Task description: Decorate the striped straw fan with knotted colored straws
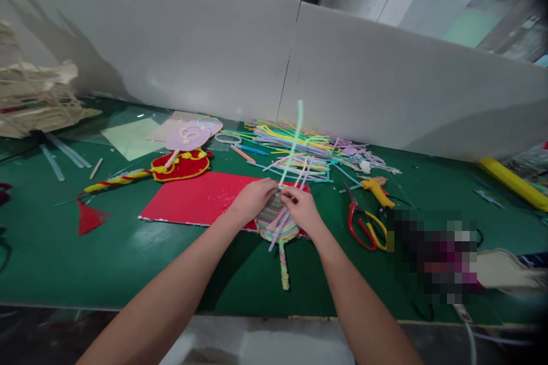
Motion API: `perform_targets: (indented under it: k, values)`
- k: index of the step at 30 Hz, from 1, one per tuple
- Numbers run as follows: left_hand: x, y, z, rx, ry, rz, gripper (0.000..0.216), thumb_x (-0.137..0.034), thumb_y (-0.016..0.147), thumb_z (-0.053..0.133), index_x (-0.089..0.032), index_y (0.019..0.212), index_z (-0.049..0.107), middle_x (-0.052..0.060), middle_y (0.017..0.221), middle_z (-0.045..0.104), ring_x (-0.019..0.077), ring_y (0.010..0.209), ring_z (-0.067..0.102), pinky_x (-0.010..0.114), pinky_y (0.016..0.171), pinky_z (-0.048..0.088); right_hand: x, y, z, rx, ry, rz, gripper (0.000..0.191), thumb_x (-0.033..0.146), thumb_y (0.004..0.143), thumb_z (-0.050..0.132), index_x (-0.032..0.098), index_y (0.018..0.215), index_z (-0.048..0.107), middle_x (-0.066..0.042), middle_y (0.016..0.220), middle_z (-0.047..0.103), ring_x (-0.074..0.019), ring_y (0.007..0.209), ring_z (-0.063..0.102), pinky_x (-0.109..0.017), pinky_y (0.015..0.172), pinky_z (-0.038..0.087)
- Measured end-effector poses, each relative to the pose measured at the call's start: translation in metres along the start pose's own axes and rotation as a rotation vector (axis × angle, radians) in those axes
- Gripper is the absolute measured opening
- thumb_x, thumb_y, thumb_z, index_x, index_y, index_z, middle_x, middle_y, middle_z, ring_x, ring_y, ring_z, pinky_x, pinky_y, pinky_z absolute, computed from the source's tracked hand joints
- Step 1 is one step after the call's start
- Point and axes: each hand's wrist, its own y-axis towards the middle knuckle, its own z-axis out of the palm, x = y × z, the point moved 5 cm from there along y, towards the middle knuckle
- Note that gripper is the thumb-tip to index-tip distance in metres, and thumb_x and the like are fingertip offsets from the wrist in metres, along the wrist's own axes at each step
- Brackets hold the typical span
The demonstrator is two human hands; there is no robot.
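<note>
My left hand (256, 198) and my right hand (303, 208) meet at the top edge of a small fan (274, 222) covered in rows of pastel pipe cleaners. Between their pinched fingertips is the lower end of a pale green pipe cleaner (295, 140), which stands up and leans slightly right. Loose lilac and pink pipe cleaners (279, 232) lie across the fan face, some poking out beyond my right hand. The fan's twisted handle (284, 268) points toward me. A red board (192, 197) lies under the fan. My fingers hide part of the fan's top.
Behind the hands lies a pile of pastel pipe cleaners (295, 140). Scissors (362, 225) and a yellow glue gun (377, 191) are at right, near a pixelated patch. A red fan (182, 165) with a tassel (91, 218) lies left. A white partition (192, 45) closes the back.
</note>
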Motion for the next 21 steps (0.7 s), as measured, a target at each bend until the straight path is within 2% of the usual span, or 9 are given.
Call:
perform_targets:
  k: [4,9,12,18,21]
  values:
    - [0.0,-0.001,-0.001,0.064,0.072,0.045,0.019,-0.02,0.084,0.038,-0.018,0.08,0.056,0.004,0.076,0.054,0.015,0.068,0.051,0.023,0.058,0.035,0.003,-0.001,0.001,0.038,-0.053,-0.022,0.014,0.017,0.074,0.049,0.021,0.078,0.061,-0.002,0.075,0.063,-0.0174,0.071,0.058,-0.029,0.066,0.044]
    - [0.003,0.001,-0.006,0.073,0.018,0.044,0.015,-0.017,0.081,0.042,-0.018,0.078,0.056,0.003,0.075,0.056,0.0149,0.069,0.052,0.022,0.061,0.035,0.005,-0.001,-0.001,0.022,-0.008,0.013,0.011,0.019,0.074,0.05,0.021,0.075,0.061,-0.001,0.072,0.063,-0.0163,0.068,0.058,-0.028,0.065,0.044]
    - [0.005,0.002,-0.008,0.014,-0.071,-0.023,0.013,-0.018,0.078,0.044,-0.018,0.075,0.056,0.002,0.073,0.057,0.0143,0.069,0.052,0.022,0.06,0.036,0.002,0.0,-0.003,-0.028,0.079,0.077,0.01,0.025,0.075,0.052,0.02,0.074,0.061,-0.001,0.069,0.062,-0.0159,0.064,0.058,-0.028,0.063,0.045]
    - [0.006,0.0,-0.005,-0.193,-0.333,-0.253,0.015,-0.022,0.077,0.044,-0.016,0.067,0.053,-0.001,0.062,0.056,0.0121,0.061,0.053,0.021,0.058,0.037,-0.004,0.002,-0.001,-0.072,0.339,0.184,0.017,0.034,0.073,0.057,0.018,0.079,0.059,-0.002,0.073,0.062,-0.0164,0.066,0.059,-0.027,0.058,0.047]
    - [0.007,-0.001,0.002,-0.217,-0.47,-0.331,0.016,-0.025,0.077,0.044,-0.016,0.065,0.052,-0.001,0.061,0.056,0.012,0.06,0.053,0.021,0.058,0.039,-0.006,0.002,0.0,-0.071,0.419,0.209,0.019,0.036,0.072,0.058,0.018,0.077,0.057,-0.002,0.071,0.062,-0.0159,0.064,0.059,-0.026,0.055,0.047]
